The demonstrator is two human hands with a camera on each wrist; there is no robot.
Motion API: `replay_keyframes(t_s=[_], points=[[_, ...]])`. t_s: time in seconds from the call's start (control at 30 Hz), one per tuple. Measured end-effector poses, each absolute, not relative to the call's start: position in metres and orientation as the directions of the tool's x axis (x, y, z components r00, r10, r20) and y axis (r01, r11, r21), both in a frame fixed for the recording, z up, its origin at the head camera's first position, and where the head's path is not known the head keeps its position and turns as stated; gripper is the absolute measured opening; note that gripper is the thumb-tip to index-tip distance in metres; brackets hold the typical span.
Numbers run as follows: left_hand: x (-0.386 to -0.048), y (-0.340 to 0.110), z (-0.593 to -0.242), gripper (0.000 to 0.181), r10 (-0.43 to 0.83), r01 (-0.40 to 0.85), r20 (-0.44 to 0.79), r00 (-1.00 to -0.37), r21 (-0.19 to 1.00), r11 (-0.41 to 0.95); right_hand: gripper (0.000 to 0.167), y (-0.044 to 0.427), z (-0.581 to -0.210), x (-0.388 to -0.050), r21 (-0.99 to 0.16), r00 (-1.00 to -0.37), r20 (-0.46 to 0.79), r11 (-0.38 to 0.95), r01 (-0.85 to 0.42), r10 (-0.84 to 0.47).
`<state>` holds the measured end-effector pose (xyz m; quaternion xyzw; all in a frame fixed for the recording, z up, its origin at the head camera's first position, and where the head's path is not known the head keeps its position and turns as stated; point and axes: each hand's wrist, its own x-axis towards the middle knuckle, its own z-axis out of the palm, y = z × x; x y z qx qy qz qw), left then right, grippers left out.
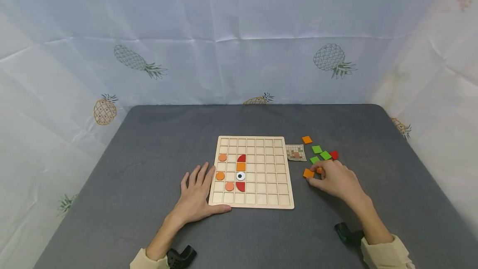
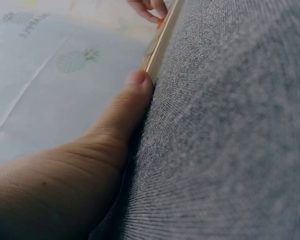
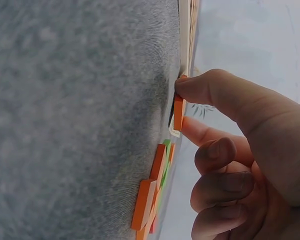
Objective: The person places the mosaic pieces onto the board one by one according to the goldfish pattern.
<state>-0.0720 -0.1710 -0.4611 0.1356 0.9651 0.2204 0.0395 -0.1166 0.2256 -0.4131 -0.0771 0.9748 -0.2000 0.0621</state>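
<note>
- Orange square tile [image 1: 308, 173]: located right of the wooden board [image 1: 267, 177], apart from its rim.
- Right hand [image 1: 340, 179]: thumb and index finger pinch the tile. Light pressure on opposite edges should suffice; avoid tilting.
- Second orange tile [image 1: 319, 170]: near the curled fingers; raise the knuckles to avoid dragging it.
- Green tiles [image 1: 325, 155], printed card [image 1: 296, 152]: nearby; lift clear to leave both undisturbed.
- Left hand [image 1: 195, 202]: fingers spread, gripping nothing, thumb at the board's near edge. Steady, light contact should prevent sliding.
</note>
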Motion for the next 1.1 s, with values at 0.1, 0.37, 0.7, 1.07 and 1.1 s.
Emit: replay_keyframes(t_s=[0.1,0.37,0.7,1.07,1.1], points=[[-0.073,-0.171,-0.461,0.123,0.278,0.240,-0.024,-0.960,0.439,0.866,0.030,0.224,-0.412,-0.117,-0.408,-0.980,-0.083,0.904,-0.130,-0.178],[-0.074,-0.172,-0.460,0.123,0.283,0.243,-0.026,-0.959,0.436,0.866,0.029,0.219,-0.407,-0.119,-0.417,-0.979,-0.053,0.895,-0.156,-0.195],[-0.073,-0.172,-0.461,0.123,0.278,0.244,-0.014,-0.960,0.439,0.865,0.030,0.204,-0.404,-0.122,-0.415,-0.965,-0.025,0.880,-0.229,-0.263],[-0.072,-0.171,-0.463,0.123,0.278,0.246,-0.005,-0.961,0.448,0.859,0.032,0.190,-0.405,-0.124,-0.434,-0.947,0.025,0.850,-0.299,-0.320],[-0.072,-0.171,-0.463,0.122,0.278,0.249,0.002,-0.961,0.449,0.858,0.032,0.189,-0.405,-0.125,-0.435,-0.946,0.025,0.849,-0.301,-0.323]])
